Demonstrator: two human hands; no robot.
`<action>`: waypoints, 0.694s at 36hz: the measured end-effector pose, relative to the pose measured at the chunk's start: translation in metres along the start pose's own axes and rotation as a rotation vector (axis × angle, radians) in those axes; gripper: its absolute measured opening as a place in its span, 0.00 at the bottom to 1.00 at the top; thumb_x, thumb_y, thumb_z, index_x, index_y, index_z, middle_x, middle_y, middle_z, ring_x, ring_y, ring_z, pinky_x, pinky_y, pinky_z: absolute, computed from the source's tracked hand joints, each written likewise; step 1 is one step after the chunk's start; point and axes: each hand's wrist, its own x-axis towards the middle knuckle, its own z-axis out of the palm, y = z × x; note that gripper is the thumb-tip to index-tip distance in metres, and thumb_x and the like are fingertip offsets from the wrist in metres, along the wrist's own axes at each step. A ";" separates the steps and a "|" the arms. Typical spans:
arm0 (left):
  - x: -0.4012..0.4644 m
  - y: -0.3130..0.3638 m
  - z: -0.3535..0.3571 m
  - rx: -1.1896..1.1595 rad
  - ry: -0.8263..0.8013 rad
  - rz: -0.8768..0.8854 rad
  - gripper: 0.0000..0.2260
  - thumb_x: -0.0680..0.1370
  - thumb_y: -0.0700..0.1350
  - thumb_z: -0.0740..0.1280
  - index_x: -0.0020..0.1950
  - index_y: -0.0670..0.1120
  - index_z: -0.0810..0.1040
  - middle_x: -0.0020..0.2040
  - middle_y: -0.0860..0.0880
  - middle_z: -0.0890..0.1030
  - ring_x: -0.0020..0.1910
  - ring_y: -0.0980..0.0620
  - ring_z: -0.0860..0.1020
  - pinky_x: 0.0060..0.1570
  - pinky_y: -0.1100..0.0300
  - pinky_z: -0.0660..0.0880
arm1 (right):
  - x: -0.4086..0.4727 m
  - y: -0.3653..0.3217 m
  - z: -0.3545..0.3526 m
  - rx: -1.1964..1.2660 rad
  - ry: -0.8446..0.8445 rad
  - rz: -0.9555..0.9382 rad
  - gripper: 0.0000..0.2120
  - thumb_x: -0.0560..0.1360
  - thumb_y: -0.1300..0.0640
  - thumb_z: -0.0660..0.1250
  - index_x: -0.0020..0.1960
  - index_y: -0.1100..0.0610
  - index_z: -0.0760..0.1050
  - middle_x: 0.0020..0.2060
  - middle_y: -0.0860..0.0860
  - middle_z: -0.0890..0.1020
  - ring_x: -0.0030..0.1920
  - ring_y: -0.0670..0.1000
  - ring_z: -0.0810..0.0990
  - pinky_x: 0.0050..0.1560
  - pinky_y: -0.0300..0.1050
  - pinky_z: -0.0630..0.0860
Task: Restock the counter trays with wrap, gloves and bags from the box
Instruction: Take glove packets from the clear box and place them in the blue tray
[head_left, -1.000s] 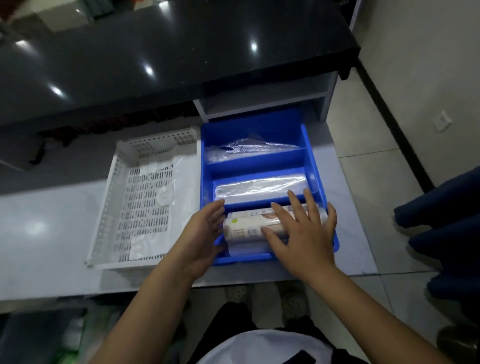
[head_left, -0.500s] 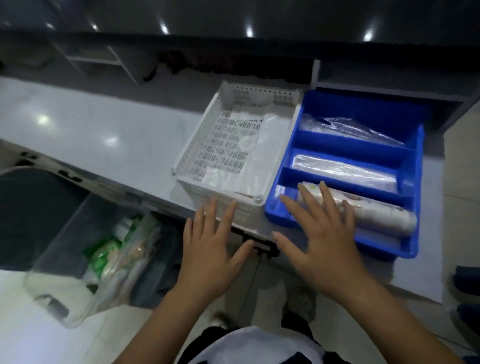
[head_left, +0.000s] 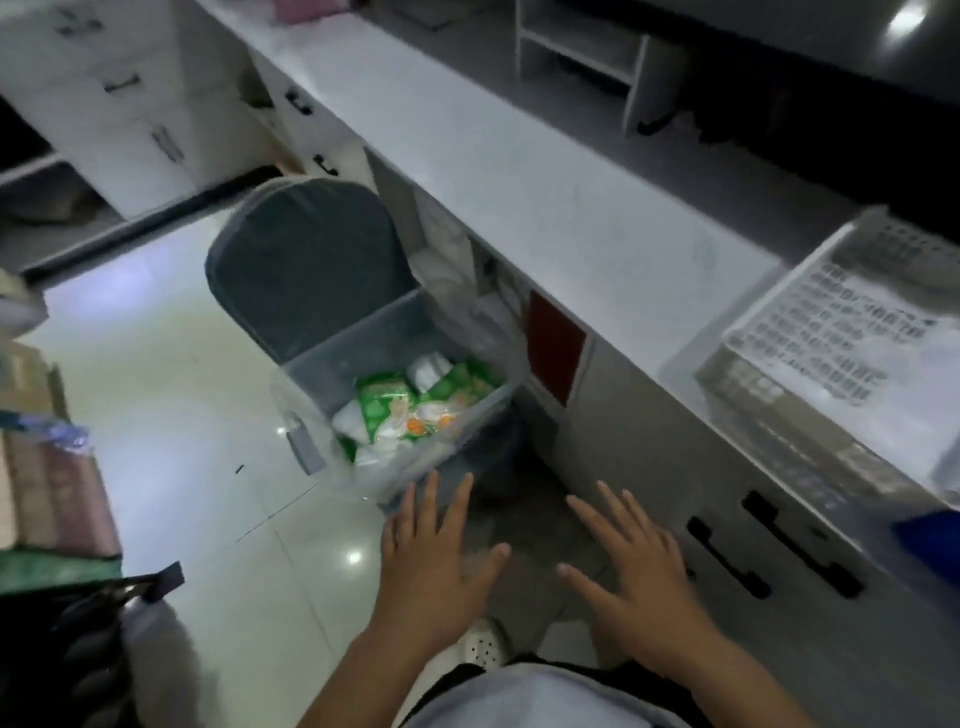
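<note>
Clear plastic storage box (head_left: 400, 410) on floor below table's front edge, holding green-and-white soft packets (head_left: 410, 410). Left hand (head_left: 436, 551) and right hand (head_left: 634, 566) both released, fingers spread, empty, hovering near box. Packets likely light, slippery, squashy; pinch at packet edge.

A glossy pale tiled floor (head_left: 171, 415) runs beside white cabinet doors with black handles (head_left: 727, 564), a red panel (head_left: 553, 348) under the worktop (head_left: 519, 171), and a white shoe (head_left: 480, 647).
</note>
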 end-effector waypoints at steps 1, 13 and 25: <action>0.002 -0.017 -0.002 -0.027 0.004 -0.037 0.37 0.75 0.73 0.48 0.78 0.63 0.35 0.80 0.53 0.35 0.79 0.49 0.35 0.77 0.46 0.40 | 0.011 -0.014 0.003 -0.027 -0.012 -0.011 0.38 0.66 0.21 0.44 0.75 0.29 0.48 0.78 0.35 0.39 0.78 0.43 0.35 0.77 0.59 0.45; 0.041 -0.128 -0.008 -0.263 -0.074 -0.345 0.38 0.75 0.72 0.52 0.79 0.63 0.38 0.81 0.52 0.39 0.80 0.47 0.39 0.77 0.46 0.43 | 0.128 -0.084 0.020 -0.211 -0.166 -0.089 0.33 0.71 0.23 0.48 0.73 0.26 0.43 0.78 0.37 0.39 0.77 0.44 0.34 0.77 0.59 0.46; 0.145 -0.184 -0.046 -0.237 -0.171 -0.550 0.36 0.77 0.69 0.55 0.80 0.61 0.44 0.82 0.51 0.44 0.80 0.46 0.43 0.77 0.45 0.45 | 0.350 -0.106 0.058 -0.381 -0.328 -0.156 0.35 0.77 0.33 0.56 0.79 0.40 0.50 0.81 0.51 0.47 0.80 0.55 0.43 0.75 0.63 0.46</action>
